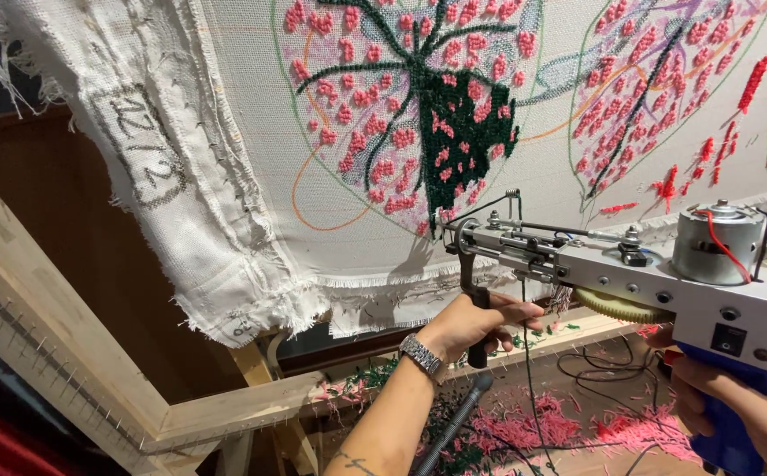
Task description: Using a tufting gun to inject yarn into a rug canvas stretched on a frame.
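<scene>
Wooden frame [92, 353], stretched tufting cloth [242, 132], yarn scraps [524, 427]

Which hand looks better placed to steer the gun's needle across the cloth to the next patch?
Probably the left hand: it grips the black front handle of the tufting gun, just behind the needle end by the white cloth. The right hand holds the blue rear grip, farther back.

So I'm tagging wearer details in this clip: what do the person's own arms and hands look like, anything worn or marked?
Both arms are bare, with no sleeves or gloves in view. The left hand has a silver metal-link wristwatch at the wrist, and a small dark tattoo shows lower on that forearm. The right hand shows no rings or bands; its wrist is out of frame.
</scene>
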